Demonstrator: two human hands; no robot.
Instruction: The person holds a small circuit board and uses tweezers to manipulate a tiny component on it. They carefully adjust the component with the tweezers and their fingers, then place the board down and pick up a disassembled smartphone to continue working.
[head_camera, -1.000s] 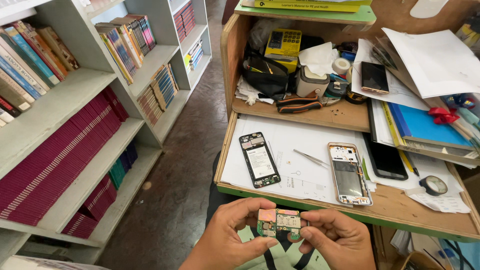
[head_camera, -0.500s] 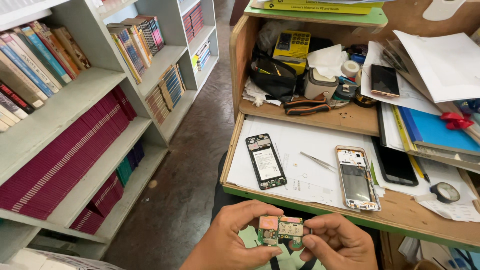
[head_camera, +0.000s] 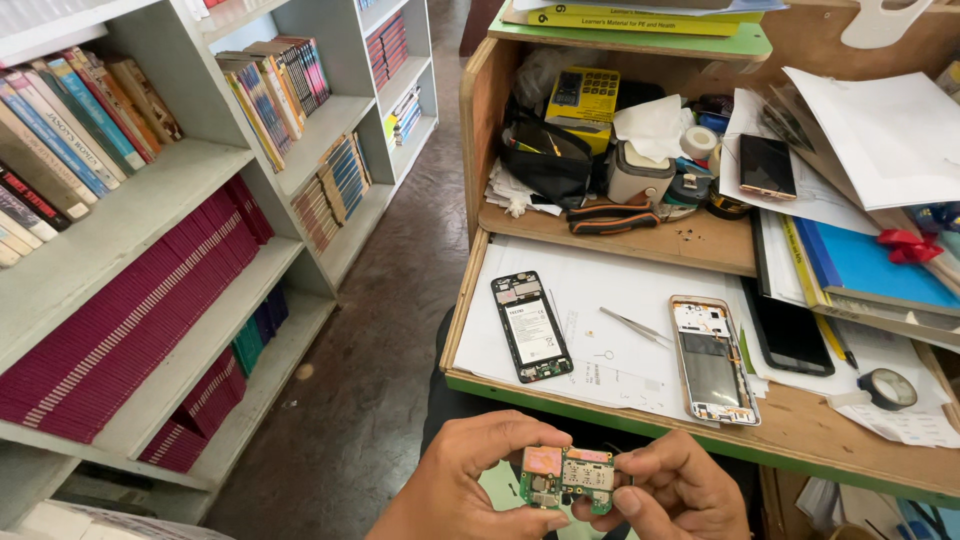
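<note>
Both hands pinch a small green circuit board (head_camera: 567, 478) between them at the near edge of the scene, below the desk's front lip. The left hand (head_camera: 470, 478) closes thumb and fingers on the board's left end; the right hand (head_camera: 672, 490) closes on its right end. The board's long axis runs left to right, face up, equally near either hand. Just beyond, on white paper (head_camera: 600, 320), lie an opened black phone (head_camera: 530, 326), tweezers (head_camera: 636, 326) and a gold phone frame (head_camera: 714, 358).

Wooden desk (head_camera: 800, 420): white paper (head_camera: 600, 320) on top, bearing two opened phones (head_camera: 531, 326) (head_camera: 713, 358), tweezers (head_camera: 635, 325); tape roll (head_camera: 886, 388) beside.
</note>
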